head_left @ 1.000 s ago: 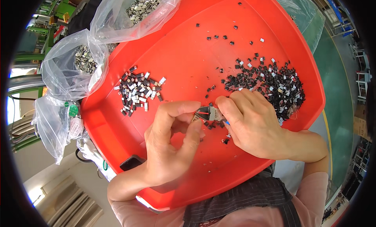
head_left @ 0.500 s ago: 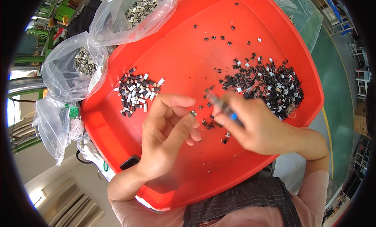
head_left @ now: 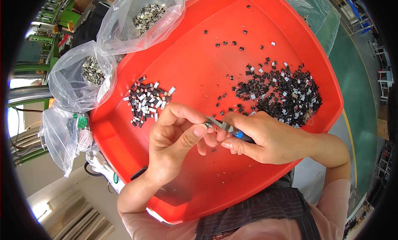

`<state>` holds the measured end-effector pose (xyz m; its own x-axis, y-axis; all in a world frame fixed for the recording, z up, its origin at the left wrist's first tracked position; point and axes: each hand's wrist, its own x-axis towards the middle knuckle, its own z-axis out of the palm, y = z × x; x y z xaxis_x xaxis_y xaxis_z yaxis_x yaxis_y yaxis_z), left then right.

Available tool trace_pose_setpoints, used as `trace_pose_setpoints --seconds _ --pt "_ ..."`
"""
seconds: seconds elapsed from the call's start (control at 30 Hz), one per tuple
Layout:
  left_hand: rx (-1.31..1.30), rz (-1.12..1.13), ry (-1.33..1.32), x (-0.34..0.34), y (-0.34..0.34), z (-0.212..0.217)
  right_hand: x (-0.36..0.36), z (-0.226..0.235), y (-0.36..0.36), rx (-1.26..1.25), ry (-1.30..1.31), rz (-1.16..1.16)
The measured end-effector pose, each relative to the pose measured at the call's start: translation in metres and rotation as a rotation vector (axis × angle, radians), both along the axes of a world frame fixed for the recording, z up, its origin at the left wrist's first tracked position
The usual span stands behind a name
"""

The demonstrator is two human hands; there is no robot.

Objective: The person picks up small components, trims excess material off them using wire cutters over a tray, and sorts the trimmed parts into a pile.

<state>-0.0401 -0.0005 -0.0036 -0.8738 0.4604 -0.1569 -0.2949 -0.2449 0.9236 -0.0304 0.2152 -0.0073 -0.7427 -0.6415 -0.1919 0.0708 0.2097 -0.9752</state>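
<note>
My left hand pinches a small metal part between thumb and forefinger. Wrapped round the dark handles of small pliers with a blue band is my right hand. The jaws of the pliers meet the part at my left fingertips; whether they grip it is too small to tell. Both hands are above a large red tray. A heap of small black and silvery pieces lies beyond my right hand. Past my left hand is a smaller pile of black and white pieces.
Clear plastic bags of metal pieces stand along the tray's left side. A small dark object sits at its near left edge. Single pieces are scattered over the tray's far part. Green floor shows at the right.
My right hand has brought the pliers left to the part in my left hand. The pliers were blurred and apart from it before. My left hand has barely shifted.
</note>
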Motion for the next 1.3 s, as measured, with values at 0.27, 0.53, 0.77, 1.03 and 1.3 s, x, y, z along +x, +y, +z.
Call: trace_pose_setpoints --seconds 0.27,0.53,0.77,1.03,1.3 --pt "-0.084 0.019 0.058 -0.0012 -0.0018 -0.0011 -0.0014 -0.0005 0.0007 0.045 0.089 0.016" --pt "-0.124 -0.012 0.112 -0.0051 -0.0053 -0.0032 -0.0015 0.0005 0.0029 0.13 0.131 0.079" --pt "-0.022 0.026 -0.089 -0.0017 0.0006 -0.0037 -0.0023 -0.0002 0.0014 0.115 0.096 0.079" --pt "-0.028 0.1 -0.142 0.0038 0.004 -0.0008 -0.0021 -0.0025 -0.0006 0.058 0.058 0.074" --pt "-0.107 0.09 -0.083 0.0043 0.0028 -0.0011 -0.0023 -0.003 0.0002 0.092 0.03 0.087"
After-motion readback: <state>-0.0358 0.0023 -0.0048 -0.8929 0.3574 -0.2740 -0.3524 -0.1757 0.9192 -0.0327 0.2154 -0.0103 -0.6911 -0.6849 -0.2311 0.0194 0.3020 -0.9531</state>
